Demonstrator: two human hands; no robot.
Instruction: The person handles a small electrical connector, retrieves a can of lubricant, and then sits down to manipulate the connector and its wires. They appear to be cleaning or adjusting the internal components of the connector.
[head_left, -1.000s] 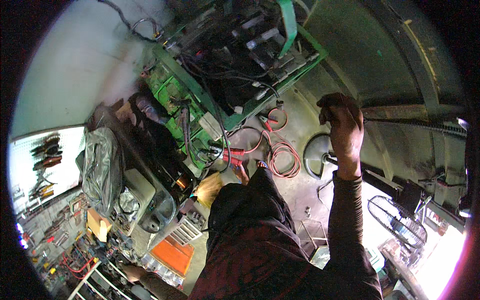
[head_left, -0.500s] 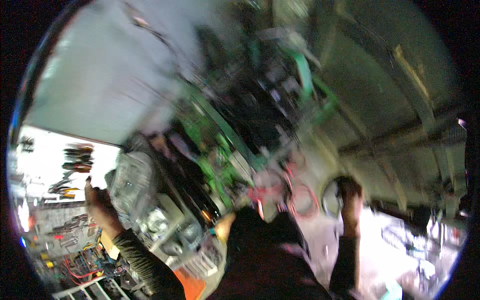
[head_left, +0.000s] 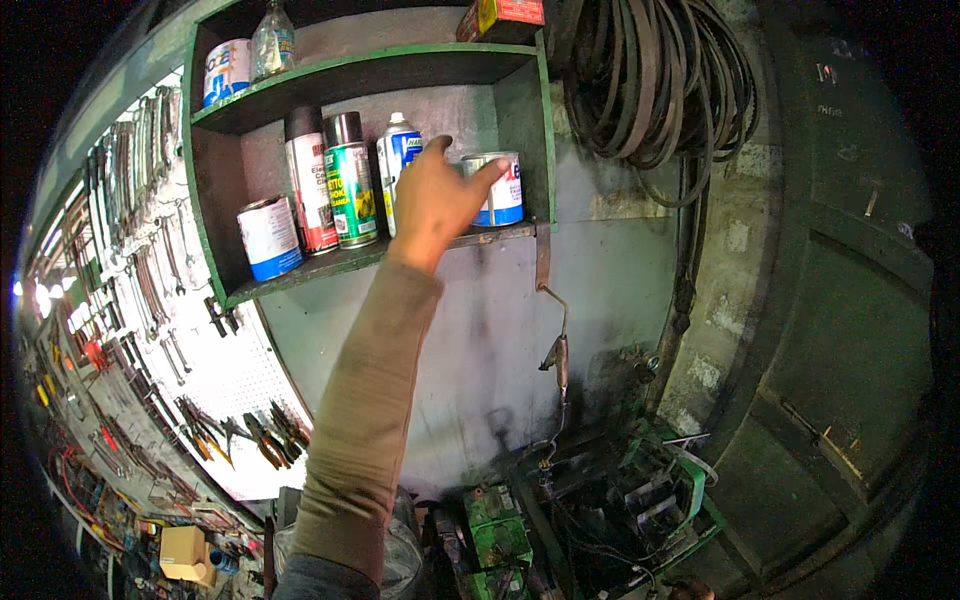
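Observation:
My left hand [head_left: 440, 208] reaches up to a wooden shelf [head_left: 375, 67] with green edges. Its thumb and index finger are spread apart, and the other fingers are mostly hidden. The thumb overlaps a white and blue tin [head_left: 506, 206] at the right end of the lower compartment; whether it touches is unclear. Just left of the hand stands a white and blue spray can [head_left: 388, 160], partly covered by it. A green spray can [head_left: 352, 195] and a red and white one [head_left: 312, 190] stand farther left. At the bottom edge a sliver of my right hand [head_left: 690, 591] shows, its fingers cut off.
Another white and blue tin [head_left: 270, 240] leans at the compartment's left end. Above are a tin [head_left: 227, 72], a clear bottle [head_left: 273, 42] and a red box [head_left: 508, 20]. Belts [head_left: 680, 90] hang at right. Tools line a white pegboard [head_left: 235, 400]; green machinery [head_left: 495, 530] stands below.
The view has swung from a blurred look at the floor and machinery up to the shelf. My left hand has risen to the cans, while my right hand has dropped almost out of view.

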